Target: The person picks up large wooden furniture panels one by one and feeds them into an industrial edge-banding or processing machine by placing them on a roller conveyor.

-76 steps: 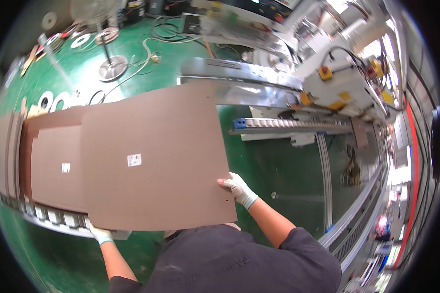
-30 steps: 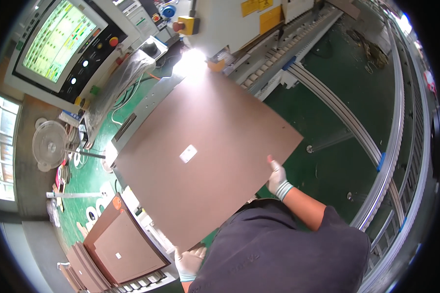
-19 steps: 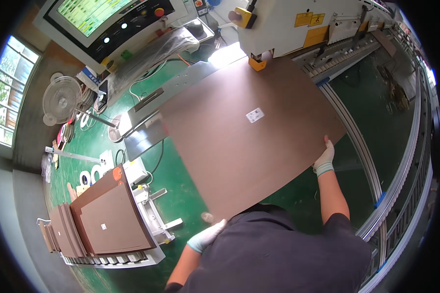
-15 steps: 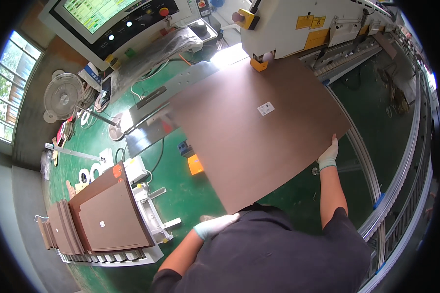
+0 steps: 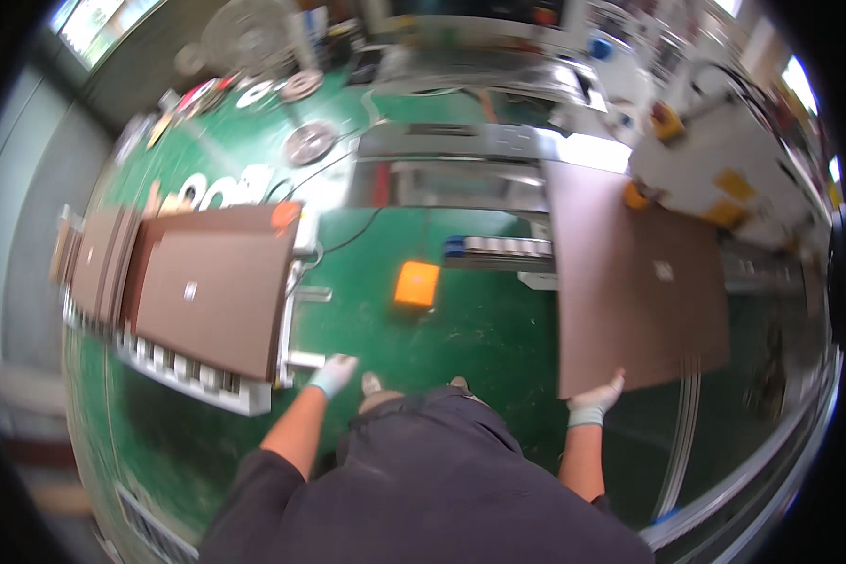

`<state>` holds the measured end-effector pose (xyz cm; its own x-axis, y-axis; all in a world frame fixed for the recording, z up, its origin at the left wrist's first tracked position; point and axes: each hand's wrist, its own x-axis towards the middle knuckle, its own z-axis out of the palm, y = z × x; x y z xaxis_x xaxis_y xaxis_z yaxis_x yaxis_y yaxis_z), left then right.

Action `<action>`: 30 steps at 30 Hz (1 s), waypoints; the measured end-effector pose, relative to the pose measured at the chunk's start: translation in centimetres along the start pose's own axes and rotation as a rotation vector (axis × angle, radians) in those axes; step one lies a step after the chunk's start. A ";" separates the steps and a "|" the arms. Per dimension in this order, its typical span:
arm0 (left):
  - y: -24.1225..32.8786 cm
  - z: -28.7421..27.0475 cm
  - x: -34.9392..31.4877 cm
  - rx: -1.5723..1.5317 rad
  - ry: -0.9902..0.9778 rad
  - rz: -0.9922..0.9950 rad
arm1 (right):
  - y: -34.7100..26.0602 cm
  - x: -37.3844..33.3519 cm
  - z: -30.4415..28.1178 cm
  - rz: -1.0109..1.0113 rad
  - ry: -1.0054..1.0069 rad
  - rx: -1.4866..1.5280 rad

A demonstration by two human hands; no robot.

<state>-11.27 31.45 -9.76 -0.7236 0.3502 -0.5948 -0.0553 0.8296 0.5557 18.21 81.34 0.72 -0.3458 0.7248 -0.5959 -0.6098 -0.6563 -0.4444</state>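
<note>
While the right hand [image 5: 596,396] grips one brown board [image 5: 641,301] by its near left corner, left hand [image 5: 335,372], blurred, closure unclear, hangs beside white bar [image 5: 305,359]. Board: extends forward and rightward from right hand, longer visible side pointing away, toward white machine [image 5: 691,171].

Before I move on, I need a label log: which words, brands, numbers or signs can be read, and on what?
None can be read.
White label on the brown panel at the right hand: too blurred.
Small white label on the left-hand panel: too small and blurred.
Yellow stickers on the white machine: any marking too blurred.
</note>
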 end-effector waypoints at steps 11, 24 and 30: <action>-23.8 -8.6 -5.7 -1.136 0.526 -0.720 | -3.1 4.8 -3.2 -0.281 0.267 -0.217; -25.3 -7.4 -4.8 -1.207 0.676 -0.510 | 41.6 -15.0 2.0 0.309 -1.352 -2.074; -24.2 -9.7 -9.9 -1.357 0.441 -0.486 | 42.1 -12.8 2.0 0.290 -1.062 -2.263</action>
<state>-9.43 3.70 -11.61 -0.5775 -0.1923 -0.7934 -0.7411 -0.2842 0.6083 -4.50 44.82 -9.00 -0.7285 -0.0091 -0.6850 0.5217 0.6407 -0.5633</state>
